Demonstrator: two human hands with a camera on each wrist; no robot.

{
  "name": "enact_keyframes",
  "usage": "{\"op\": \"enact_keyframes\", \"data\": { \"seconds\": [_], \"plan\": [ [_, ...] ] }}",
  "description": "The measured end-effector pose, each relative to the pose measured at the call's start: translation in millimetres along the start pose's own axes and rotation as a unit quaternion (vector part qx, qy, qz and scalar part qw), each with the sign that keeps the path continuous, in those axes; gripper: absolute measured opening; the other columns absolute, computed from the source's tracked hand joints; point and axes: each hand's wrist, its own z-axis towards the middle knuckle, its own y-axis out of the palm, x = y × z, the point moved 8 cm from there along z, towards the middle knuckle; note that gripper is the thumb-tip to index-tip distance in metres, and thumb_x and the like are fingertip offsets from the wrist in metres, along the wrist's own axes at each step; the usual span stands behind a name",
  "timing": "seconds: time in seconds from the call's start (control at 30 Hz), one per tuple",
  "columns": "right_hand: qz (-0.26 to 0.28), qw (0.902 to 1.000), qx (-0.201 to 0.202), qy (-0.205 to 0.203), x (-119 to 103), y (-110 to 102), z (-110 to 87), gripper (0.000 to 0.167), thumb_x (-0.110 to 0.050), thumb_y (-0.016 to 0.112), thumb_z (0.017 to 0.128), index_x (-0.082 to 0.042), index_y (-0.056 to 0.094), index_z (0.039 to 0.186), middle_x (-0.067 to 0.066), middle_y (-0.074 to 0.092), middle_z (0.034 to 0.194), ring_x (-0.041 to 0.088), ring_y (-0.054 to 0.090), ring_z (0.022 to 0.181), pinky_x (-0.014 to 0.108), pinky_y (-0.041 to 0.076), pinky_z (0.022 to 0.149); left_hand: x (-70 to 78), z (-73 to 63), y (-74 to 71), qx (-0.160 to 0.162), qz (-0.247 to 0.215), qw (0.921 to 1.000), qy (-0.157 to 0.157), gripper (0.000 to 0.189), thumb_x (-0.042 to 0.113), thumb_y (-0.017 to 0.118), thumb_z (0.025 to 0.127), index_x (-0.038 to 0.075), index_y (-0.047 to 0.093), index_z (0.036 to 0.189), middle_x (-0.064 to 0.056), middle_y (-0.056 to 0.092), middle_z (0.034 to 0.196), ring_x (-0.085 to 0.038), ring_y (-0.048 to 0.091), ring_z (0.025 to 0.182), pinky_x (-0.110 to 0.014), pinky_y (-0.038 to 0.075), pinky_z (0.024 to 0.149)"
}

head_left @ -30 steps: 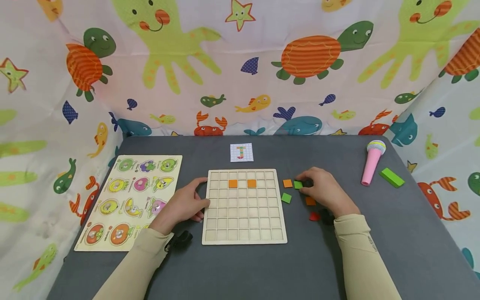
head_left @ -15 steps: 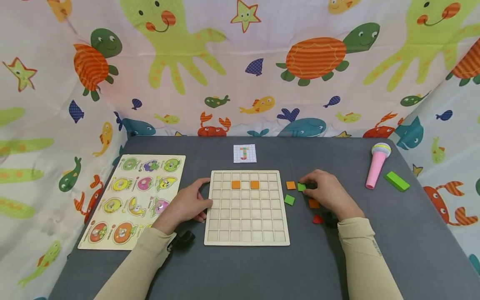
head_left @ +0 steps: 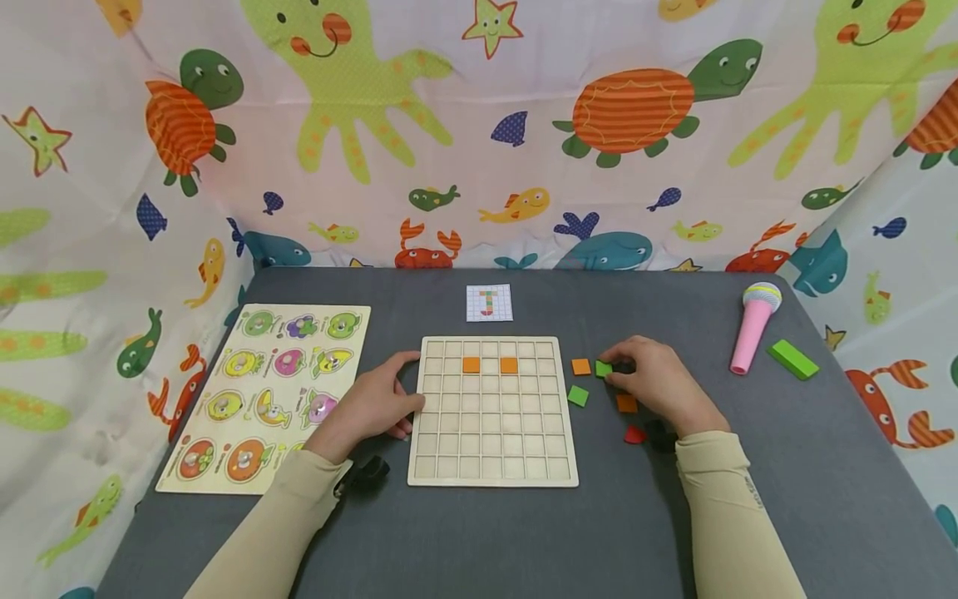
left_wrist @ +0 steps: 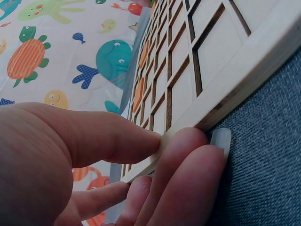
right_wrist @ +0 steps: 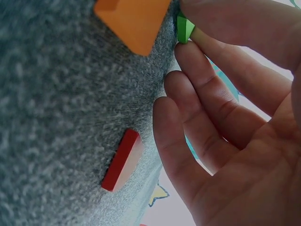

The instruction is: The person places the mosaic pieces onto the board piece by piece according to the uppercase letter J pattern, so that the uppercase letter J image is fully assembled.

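Observation:
A wooden grid board (head_left: 494,424) lies flat in the middle, with two orange square tiles (head_left: 471,365) in a row near its far edge. My left hand (head_left: 374,408) grips the board's left edge; in the left wrist view the thumb touches the rim (left_wrist: 211,106) and fingertips lie against its side. Right of the board, my right hand (head_left: 659,378) pinches a small green square tile (head_left: 603,368) between thumb and index finger, the other fingers extended. Around that hand lie another green tile (head_left: 577,396), an orange tile (head_left: 580,367), a second orange tile (head_left: 626,403) and a red piece (head_left: 634,434).
Behind the board lies a small card (head_left: 489,303) printed with a coloured J on a grid. A fruit puzzle board (head_left: 292,353) sits at left, partly under my left arm. At right are a pink toy microphone (head_left: 751,329) and a green block (head_left: 793,359). Patterned cloth surrounds the table.
The whole scene shifts slightly with the head camera. Both hands keep their places: the left at the board's edge, the right on the green tile.

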Motion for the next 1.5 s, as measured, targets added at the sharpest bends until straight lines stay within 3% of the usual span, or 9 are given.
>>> {"op": "enact_keyframes", "data": {
  "seconds": [0.5, 0.77, 1.1, 1.5],
  "plan": [
    [0.006, 0.9998, 0.014, -0.011, -13.1, -3.2, -3.7, 0.028, -0.016, 0.077, 0.099, -0.008, 0.079, 0.126, 0.015, 0.072, 0.125, 0.034, 0.066, 0.114, 0.056, 0.060, 0.098, 0.6, -0.7, -0.2, -0.003, 0.004, 1.0000, -0.005, 0.078, 0.020, 0.074, 0.096, 0.028, 0.038, 0.166, -0.014, 0.067, 0.091, -0.023, 0.074, 0.062, -0.033, 0.064, 0.057],
    [0.011, 0.9987, 0.014, -0.048, -58.9, 12.5, 13.9, 0.027, -0.016, 0.078, 0.098, -0.010, 0.080, 0.124, 0.012, 0.072, 0.123, 0.033, 0.069, 0.115, 0.055, 0.060, 0.100, -0.8, -0.1, -3.7, 0.001, 0.005, 1.0000, -0.001, 0.078, 0.019, 0.073, 0.096, 0.028, 0.039, 0.165, -0.013, 0.068, 0.089, -0.022, 0.074, 0.060, -0.033, 0.064, 0.056],
    [0.011, 0.9946, -0.021, -0.101, -122.3, 41.9, 42.6, 0.024, -0.015, 0.078, 0.097, -0.010, 0.081, 0.120, 0.008, 0.073, 0.119, 0.030, 0.066, 0.114, 0.050, 0.059, 0.102, 0.7, -1.3, -0.4, 0.001, -0.006, 0.9999, 0.008, 0.078, 0.018, 0.073, 0.095, 0.029, 0.040, 0.165, -0.014, 0.067, 0.089, -0.022, 0.074, 0.059, -0.034, 0.064, 0.055],
    [-0.008, 0.9891, -0.028, -0.144, -151.3, 68.0, 56.9, 0.022, -0.011, 0.081, 0.093, -0.009, 0.082, 0.116, 0.008, 0.075, 0.112, 0.027, 0.063, 0.106, 0.044, 0.058, 0.095, 1.5, -2.5, -3.2, 0.004, -0.006, 1.0000, 0.004, 0.077, 0.020, 0.075, 0.096, 0.029, 0.041, 0.165, -0.013, 0.067, 0.087, -0.022, 0.073, 0.059, -0.032, 0.063, 0.054]
  ]
}}
